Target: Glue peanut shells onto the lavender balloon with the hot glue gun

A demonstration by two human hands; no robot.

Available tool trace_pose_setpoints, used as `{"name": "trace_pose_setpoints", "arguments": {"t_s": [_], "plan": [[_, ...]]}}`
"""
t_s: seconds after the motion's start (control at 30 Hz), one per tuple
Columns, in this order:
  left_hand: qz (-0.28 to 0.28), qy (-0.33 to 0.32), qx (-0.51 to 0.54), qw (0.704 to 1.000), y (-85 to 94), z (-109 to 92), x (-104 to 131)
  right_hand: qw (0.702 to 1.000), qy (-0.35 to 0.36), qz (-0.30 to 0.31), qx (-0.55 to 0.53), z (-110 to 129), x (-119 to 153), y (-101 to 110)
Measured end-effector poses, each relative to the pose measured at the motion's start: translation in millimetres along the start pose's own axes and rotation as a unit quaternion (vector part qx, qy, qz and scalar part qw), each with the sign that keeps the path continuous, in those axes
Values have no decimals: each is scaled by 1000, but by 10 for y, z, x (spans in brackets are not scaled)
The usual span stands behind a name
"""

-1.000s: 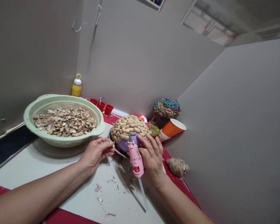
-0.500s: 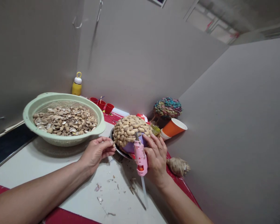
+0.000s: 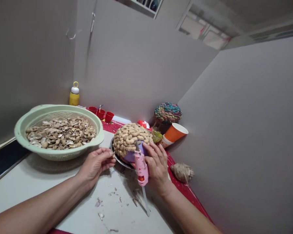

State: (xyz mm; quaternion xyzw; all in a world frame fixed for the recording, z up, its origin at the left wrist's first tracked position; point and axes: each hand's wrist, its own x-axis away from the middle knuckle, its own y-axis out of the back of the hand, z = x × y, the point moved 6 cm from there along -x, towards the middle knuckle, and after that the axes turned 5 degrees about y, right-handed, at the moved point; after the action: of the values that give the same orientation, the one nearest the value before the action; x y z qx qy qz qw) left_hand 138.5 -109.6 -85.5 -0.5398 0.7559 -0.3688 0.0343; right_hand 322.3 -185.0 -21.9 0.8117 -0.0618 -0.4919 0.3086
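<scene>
A purple rounded form (image 3: 130, 157), largely covered with peanut shells (image 3: 130, 135), rests in a metal bowl (image 3: 121, 162). My right hand (image 3: 157, 165) is wrapped round a pink glue gun (image 3: 141, 167), its nozzle pointing up in front of the purple surface and a clear glue stick coming out below. The right fingertips lie near the form's right side. Left of the bowl, my left hand (image 3: 95, 165) is closed in a pinch near the rim; what it holds, if anything, is too small to name.
A green basket (image 3: 99, 138) of shells stands at the left. Behind are a yellow bottle (image 3: 74, 97), red cups (image 3: 109, 117), a multicoloured ball (image 3: 168, 112) and orange paper cups (image 3: 175, 132). Twine (image 3: 182, 172) lies right; scraps litter the white board (image 3: 80, 211).
The view has shifted, so the table things appear further left and slightly lower. Both hands keep nearly the same places beside the shell-covered form.
</scene>
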Motion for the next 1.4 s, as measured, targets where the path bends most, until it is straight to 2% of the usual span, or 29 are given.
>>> {"name": "trace_pose_setpoints", "arguments": {"t_s": [0.63, 0.73, 0.8, 0.9, 0.97, 1.0, 1.1, 1.2, 1.27, 1.3, 1.33, 1.4], "plan": [[15, 5, -12, 1000, -22, 13, -1, 999, -7, -9, -33, 18, -16, 32], [21, -2, -17, 1000, -29, 1, 7, 997, -19, -29, -69, -2, 27, 119], [26, -4, -24, 999, -34, -4, 10, 993, -40, -64, -93, -14, 59, 234], [42, -16, -38, 998, -50, -24, 19, 976, -127, -97, -145, -53, 98, 416], [56, -26, -51, 997, -72, -44, 37, 947, -234, -70, -210, -95, 139, 461], [62, -30, -57, 996, -89, -55, 51, 922, -289, -48, -254, -103, 174, 455], [78, -40, -75, 993, -155, -88, 103, 836, -387, -8, -388, -32, 309, 385], [86, -57, -90, 991, -234, -128, 166, 742, -464, 16, -484, 92, 502, 232], [85, -68, -99, 989, -281, -150, 210, 681, -477, 21, -555, 195, 549, 151], [84, -72, -104, 988, -301, -158, 231, 659, -468, 25, -588, 244, 525, 138], [81, -75, -109, 988, -317, -164, 250, 647, -453, 25, -613, 277, 476, 152], [76, -81, -118, 987, -342, -171, 282, 661, -419, 53, -620, 305, 346, 218]]}}
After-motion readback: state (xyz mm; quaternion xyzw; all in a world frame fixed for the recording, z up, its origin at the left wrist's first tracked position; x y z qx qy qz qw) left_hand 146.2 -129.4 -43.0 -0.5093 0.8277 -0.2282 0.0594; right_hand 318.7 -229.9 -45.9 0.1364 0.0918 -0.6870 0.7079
